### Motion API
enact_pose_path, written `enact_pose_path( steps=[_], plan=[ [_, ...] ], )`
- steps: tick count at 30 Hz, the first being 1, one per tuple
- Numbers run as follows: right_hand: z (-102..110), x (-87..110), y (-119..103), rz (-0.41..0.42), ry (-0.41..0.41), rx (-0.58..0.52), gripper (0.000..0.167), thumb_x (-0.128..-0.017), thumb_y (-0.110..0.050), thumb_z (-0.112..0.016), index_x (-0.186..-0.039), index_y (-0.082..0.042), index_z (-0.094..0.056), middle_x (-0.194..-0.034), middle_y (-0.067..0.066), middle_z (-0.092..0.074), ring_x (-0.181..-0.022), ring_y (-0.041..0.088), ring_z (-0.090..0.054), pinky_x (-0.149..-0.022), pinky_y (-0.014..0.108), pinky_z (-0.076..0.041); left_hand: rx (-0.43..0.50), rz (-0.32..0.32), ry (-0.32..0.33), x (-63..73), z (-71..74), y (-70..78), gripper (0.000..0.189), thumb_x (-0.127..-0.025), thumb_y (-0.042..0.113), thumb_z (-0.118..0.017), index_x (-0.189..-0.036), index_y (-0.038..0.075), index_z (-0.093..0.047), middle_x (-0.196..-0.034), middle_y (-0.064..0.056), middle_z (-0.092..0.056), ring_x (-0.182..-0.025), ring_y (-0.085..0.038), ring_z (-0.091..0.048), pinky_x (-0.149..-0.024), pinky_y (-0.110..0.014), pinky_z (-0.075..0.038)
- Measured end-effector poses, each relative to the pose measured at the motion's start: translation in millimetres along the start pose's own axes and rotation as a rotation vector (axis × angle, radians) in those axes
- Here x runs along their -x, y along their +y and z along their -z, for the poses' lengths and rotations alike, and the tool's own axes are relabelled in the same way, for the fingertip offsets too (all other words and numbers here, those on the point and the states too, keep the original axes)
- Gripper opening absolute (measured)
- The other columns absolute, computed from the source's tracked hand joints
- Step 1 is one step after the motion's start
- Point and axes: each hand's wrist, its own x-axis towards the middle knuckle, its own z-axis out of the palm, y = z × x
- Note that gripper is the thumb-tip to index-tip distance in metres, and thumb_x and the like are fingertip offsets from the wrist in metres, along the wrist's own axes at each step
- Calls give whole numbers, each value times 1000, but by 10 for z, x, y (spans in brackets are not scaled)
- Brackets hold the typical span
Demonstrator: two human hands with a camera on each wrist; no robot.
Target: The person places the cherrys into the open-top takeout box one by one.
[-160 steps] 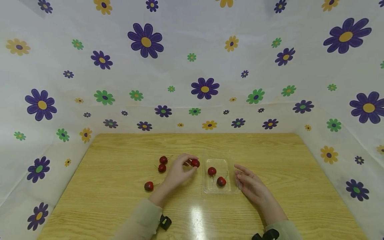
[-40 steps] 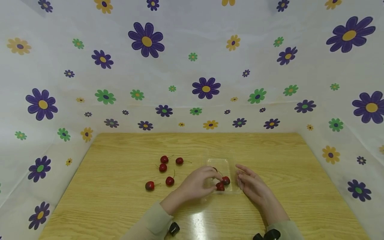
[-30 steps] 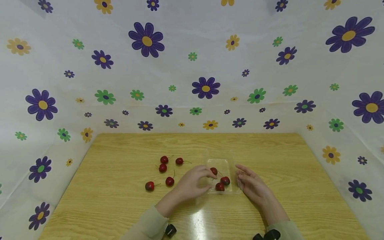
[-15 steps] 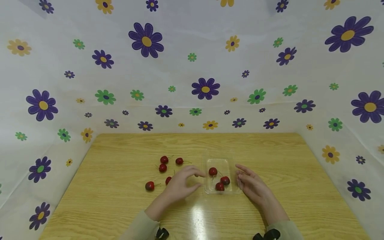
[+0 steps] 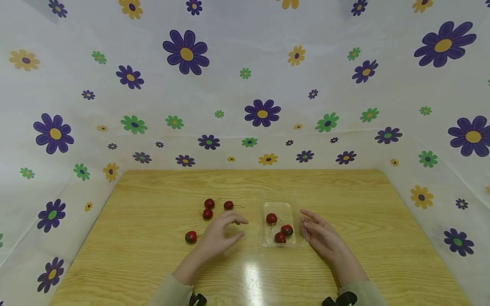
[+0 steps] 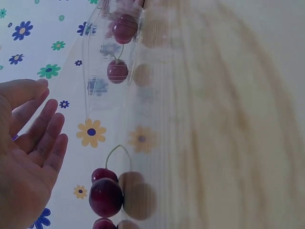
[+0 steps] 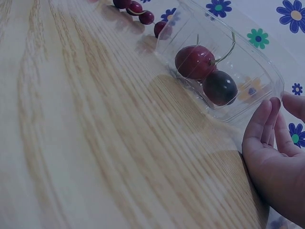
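Note:
In the head view, my left hand [image 5: 219, 236] is over the table between the loose cherries and the clear plastic box [image 5: 261, 225], holding nothing. Its thumb and fingers are spread apart. Three red cherries lie in the box: one cherry [image 5: 271, 218] toward the back left, a darker cherry [image 5: 286, 230] and another cherry [image 5: 280, 237] near the front. My right hand [image 5: 327, 242] rests at the box's right side. In the right wrist view its fingertips [image 7: 274, 102] are right at the box's rim, fingers loosely bent.
Several stemmed cherries lie on the wooden table [image 5: 153, 263] left of the box, among them a cherry [image 5: 228, 205] at the back and a cherry [image 5: 191, 237] nearer the front. Flower-print cloth [image 5: 229, 93] stands around the back and sides.
My left hand carried a cherry to the box, let go of it inside near the front, then drew back left over the table. My right hand has stayed beside the box.

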Motion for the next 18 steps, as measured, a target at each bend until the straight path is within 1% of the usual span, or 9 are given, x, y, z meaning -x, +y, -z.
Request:
enact_pose_path(
  steps=[3,10,13,16,18],
  plan=[
    [3,-1,1,3,4,3,42,-110,5,-42,-130,-23,-67,-115,-5,-63,-102,4,-63,-92,15,-55,13,18,20,31,46,-30,31,-87,1,-83,-115,14,-76,-119,-1,-75,-108,-19,-68,-98,-36,-59],
    [15,-1,10,4,6,7,43,-110,6,-42,-130,-23,-67,-115,-5,-63,-102,4,-62,-93,15,-55,31,38,48,104,120,-107,30,-89,1,-83,-117,11,-77,-119,-2,-76,-105,-22,-68,-91,-45,-61],
    [14,-2,10,6,2,6,42,-110,5,-42,-130,-23,-66,-114,-5,-63,-102,4,-62,-93,15,-55,17,37,71,133,155,-124,31,-88,0,-84,-116,10,-77,-119,-4,-76,-105,-23,-69,-90,-45,-61],
    [12,-5,9,7,-4,4,42,-110,6,-41,-130,-22,-66,-114,-5,-63,-102,4,-63,-93,15,-55,-18,44,94,163,196,-143,32,-87,-1,-85,-115,12,-78,-118,-4,-76,-109,-23,-70,-93,-42,-61],
    [12,-7,8,7,-4,3,43,-110,6,-41,-130,-22,-66,-113,-5,-64,-102,4,-63,-93,15,-55,-42,53,105,182,224,-162,32,-86,-1,-85,-114,13,-78,-117,-3,-76,-109,-22,-70,-95,-40,-61]
  ],
)
